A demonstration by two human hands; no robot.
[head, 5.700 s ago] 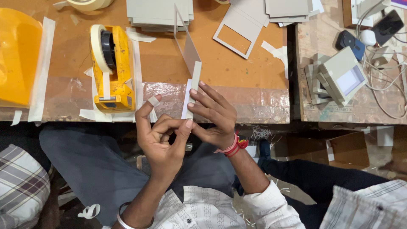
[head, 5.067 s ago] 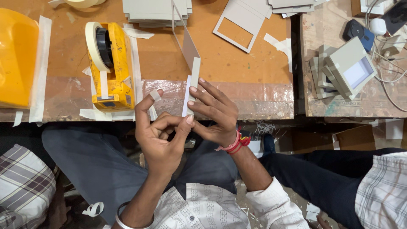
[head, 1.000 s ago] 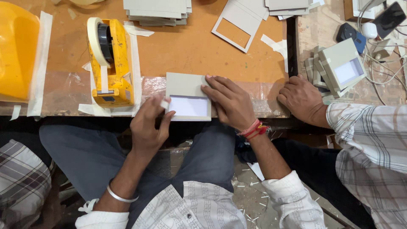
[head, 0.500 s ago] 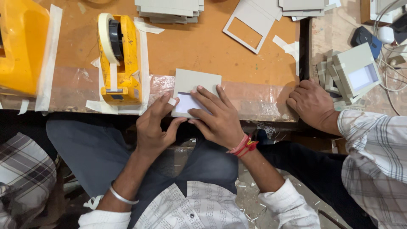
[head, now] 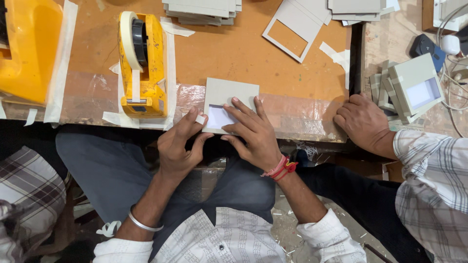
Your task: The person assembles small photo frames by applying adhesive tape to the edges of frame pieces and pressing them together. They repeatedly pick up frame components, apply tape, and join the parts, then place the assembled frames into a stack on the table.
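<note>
I read this as the taping step on a small grey card frame (head: 229,102) with a white window, which lies flat at the near edge of the bench (head: 234,53), just right of the yellow tape dispenser (head: 142,68). My right hand (head: 253,134) lies spread across the frame's near right part, fingers extended and flat, pinning it to the bench rather than gripping it. My left hand (head: 181,143) is at the frame's near left corner, loosely curled, with a short piece of pale tape (head: 200,119) pinched or stuck at the fingertips right against the card's edge; I cannot tell whether the tape already touches the card.

As I judge it, the next move calls for laying that piece squarely over the edge and rubbing it down, while the right hand holds the frame from sliding off the bench lip. The frame overhangs the near edge slightly, so pressure must stay even.

Further off on the bench sit a stack of grey cards (head: 202,9) and a loose frame cut-out (head: 295,27) at the far side. To the right, another person's hand (head: 363,122), in a checked sleeve, rests on the bench edge near a finished grey box (head: 414,87), well apart from my own.
</note>
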